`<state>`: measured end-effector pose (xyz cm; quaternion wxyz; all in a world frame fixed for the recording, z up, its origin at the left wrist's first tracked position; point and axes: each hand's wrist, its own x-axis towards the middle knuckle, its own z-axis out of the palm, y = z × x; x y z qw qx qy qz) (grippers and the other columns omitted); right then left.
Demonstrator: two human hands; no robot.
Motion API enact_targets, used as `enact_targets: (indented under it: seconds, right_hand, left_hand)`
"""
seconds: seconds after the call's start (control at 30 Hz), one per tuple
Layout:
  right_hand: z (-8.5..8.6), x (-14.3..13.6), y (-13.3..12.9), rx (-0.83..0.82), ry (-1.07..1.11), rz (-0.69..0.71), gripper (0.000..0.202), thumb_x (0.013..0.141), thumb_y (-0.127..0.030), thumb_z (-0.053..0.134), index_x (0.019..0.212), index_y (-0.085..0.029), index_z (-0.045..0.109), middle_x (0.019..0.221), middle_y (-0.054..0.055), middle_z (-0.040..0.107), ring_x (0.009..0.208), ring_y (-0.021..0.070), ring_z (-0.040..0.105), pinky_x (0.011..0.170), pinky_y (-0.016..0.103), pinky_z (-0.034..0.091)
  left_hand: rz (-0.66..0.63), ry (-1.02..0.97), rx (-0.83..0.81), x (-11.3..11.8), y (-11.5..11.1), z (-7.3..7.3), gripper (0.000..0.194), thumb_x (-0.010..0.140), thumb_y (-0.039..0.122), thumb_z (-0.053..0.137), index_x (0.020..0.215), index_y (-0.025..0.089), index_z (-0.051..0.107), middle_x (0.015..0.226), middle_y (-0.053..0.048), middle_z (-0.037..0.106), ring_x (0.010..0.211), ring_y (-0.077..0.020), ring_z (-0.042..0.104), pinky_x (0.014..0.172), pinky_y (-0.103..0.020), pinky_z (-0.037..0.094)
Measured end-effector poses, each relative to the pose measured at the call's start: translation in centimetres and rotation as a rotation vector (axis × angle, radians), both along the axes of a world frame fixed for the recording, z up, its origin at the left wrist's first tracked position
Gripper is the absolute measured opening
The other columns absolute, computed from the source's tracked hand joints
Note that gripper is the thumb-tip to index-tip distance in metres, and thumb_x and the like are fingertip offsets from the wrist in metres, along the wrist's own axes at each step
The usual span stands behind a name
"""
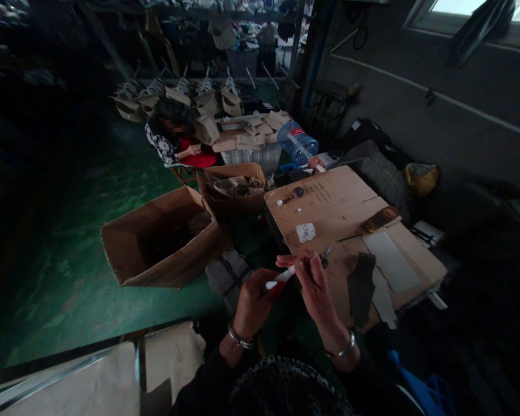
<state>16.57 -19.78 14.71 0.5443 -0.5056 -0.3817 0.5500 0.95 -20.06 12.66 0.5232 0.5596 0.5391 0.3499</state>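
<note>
Both hands are working together over the near edge of the cardboard-covered table (329, 202). The left hand (253, 303) is clenching the red end of a small white-tipped tube or pen (279, 278) — which of the two cannot be told — and holding it slanted. The right hand (314, 286) is pinching the upper part of the same tool with fingertips, wrist turned inward. The step in hand appears to be readying the tool, possibly uncapping or adjusting its tip. A dark cut piece (361, 286) is lying on the cardboard just beside the right hand, with a pale sheet (390, 260) next to it and a small white container (305, 232) further up. The next move likely calls for a steady two-handed grip — then bringing the tip to the dark piece. An open carton (156, 242) is standing on the green floor to the left; another person (173, 136) is sitting well apart.
</note>
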Motion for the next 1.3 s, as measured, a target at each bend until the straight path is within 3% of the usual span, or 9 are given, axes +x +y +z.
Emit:
enact_targets:
  seconds: [0.23,0.4,0.53,0.63,0.77,0.97,1.13,1.3]
  right_hand:
    - [-0.5,0.2,-0.3,0.060,0.018,-0.017,0.019,0.109,-0.038,0.052,0.104,-0.023,0.062,0.118,0.004,0.076,0.104,0.0186,0.074,0.095,0.037,0.060]
    - [-0.1,0.3,-0.2,0.136,-0.156,-0.039,0.019,0.109,-0.034,0.052,0.102,-0.025,0.067,0.112,0.002,0.077,0.110,0.0149,0.072,0.100,0.031,0.056]
    - [0.2,0.2,-0.3,0.098,-0.066,-0.049,0.018,0.108,-0.035,0.052,0.099,-0.025,0.064,0.106,0.002,0.078,0.100,0.0160,0.073,0.094,0.032,0.057]
    - [0.1,0.6,-0.5,0.105,-0.003,0.038,0.016,0.108,-0.035,0.053,0.099,-0.025,0.062,0.105,0.001,0.078,0.102,0.0169,0.073,0.094,0.033,0.056]
    - [-0.3,1.1,-0.5,0.152,0.036,0.107,0.014,0.109,-0.034,0.052,0.102,-0.026,0.062,0.110,0.002,0.077,0.106,0.0179,0.073,0.099,0.037,0.057]
    - [-1.0,0.4,-0.5,0.079,0.034,0.012,0.013,0.106,-0.038,0.058,0.102,-0.027,0.064,0.108,0.001,0.077,0.103,0.0173,0.073,0.095,0.034,0.057]
    - [-0.6,-0.3,-0.8,-0.008,0.164,0.031,0.028,0.107,-0.043,0.055,0.132,-0.032,0.061,0.130,0.004,0.071,0.105,0.0180,0.074,0.099,0.038,0.059]
    - [-1.2,0.1,-0.7,-0.005,0.162,0.052,0.034,0.108,-0.048,0.050,0.133,-0.030,0.063,0.142,0.006,0.065,0.119,0.0229,0.069,0.105,0.042,0.057]
  left_hand:
    - [-0.001,-0.017,0.049,0.1,0.1,0.7,0.010,0.089,0.023,0.070,0.095,0.020,0.077,0.089,-0.002,0.070,0.078,-0.0123,0.062,0.069,-0.022,0.045]
    - [-0.014,0.000,0.130,0.5,0.0,1.2,0.009,0.091,0.020,0.068,0.096,0.018,0.076,0.088,-0.002,0.068,0.078,-0.0117,0.062,0.070,-0.022,0.045]
    - [-0.028,-0.019,0.147,0.5,0.2,1.6,0.010,0.091,0.016,0.067,0.096,0.017,0.075,0.088,-0.002,0.068,0.078,-0.0119,0.061,0.070,-0.022,0.045]
    - [-0.065,-0.056,0.114,0.2,0.4,1.8,0.008,0.092,0.020,0.068,0.095,0.017,0.074,0.089,-0.003,0.067,0.080,-0.0128,0.061,0.072,-0.023,0.045]
    - [-0.104,-0.079,0.107,0.0,0.4,1.8,0.011,0.094,0.023,0.067,0.100,0.017,0.074,0.095,-0.004,0.068,0.088,-0.0149,0.063,0.077,-0.025,0.046]
    - [-0.029,-0.112,0.035,0.4,0.1,0.8,0.010,0.092,0.026,0.070,0.097,0.018,0.074,0.091,-0.002,0.066,0.081,-0.0134,0.060,0.073,-0.025,0.044]
    - [-0.021,-0.225,-0.065,0.5,0.0,-0.2,0.019,0.093,0.035,0.072,0.103,0.019,0.076,0.098,-0.004,0.067,0.089,-0.0158,0.060,0.080,-0.027,0.045]
    - [-0.004,-0.293,-0.169,0.2,-0.1,-0.3,0.021,0.090,0.039,0.075,0.097,0.019,0.076,0.095,-0.003,0.064,0.084,-0.0143,0.057,0.076,-0.027,0.042]
